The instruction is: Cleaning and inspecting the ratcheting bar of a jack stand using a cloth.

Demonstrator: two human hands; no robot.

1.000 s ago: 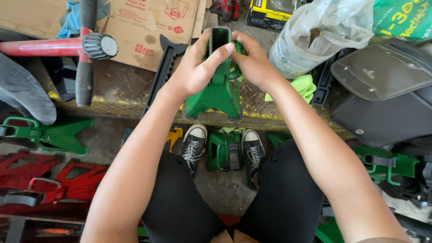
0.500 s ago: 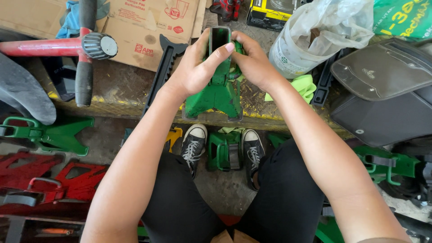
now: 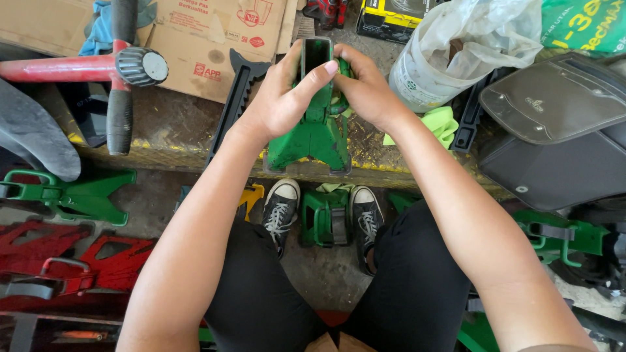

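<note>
Head view showed both hands wrapped around the upper column of a green-painted steel jack stand (image 3: pixel 312 133) with a splayed pyramid base, which stood upright at the upper centre of the frame on a worn, yellow-edged surface (image 3: pixel 176 127). The left hand (image 3: pixel 282 98) gripped the column from the left, its fingers (image 3: pixel 319 73) curled across the front face just below the open rectangular top. The right hand (image 3: pixel 365 88) clasped the column from the right side. Both sets of fingers were clenched on the stand.

The stand appeared as pressed sheet metal, glossy green with scuffs, narrow at the hollow top and widening to four spread feet that touched the surface.

Handling judgement: the part looked rigid and fairly heavy for its size, with hard edges at the feet and the top opening. The painted faces were probably somewhat slippery. The column, where the hands sat, seemed the soundest place to take hold; the base legs offered a second hold for lifting.

Nearby items: a black toothed ratchet bar (image 3: pixel 236 98) lay just left of the stand, a translucent plastic bag (image 3: pixel 469 39) sat at the upper right, and another green stand (image 3: pixel 325 218) lay on the floor between the black sneakers (image 3: pixel 282 212).
</note>
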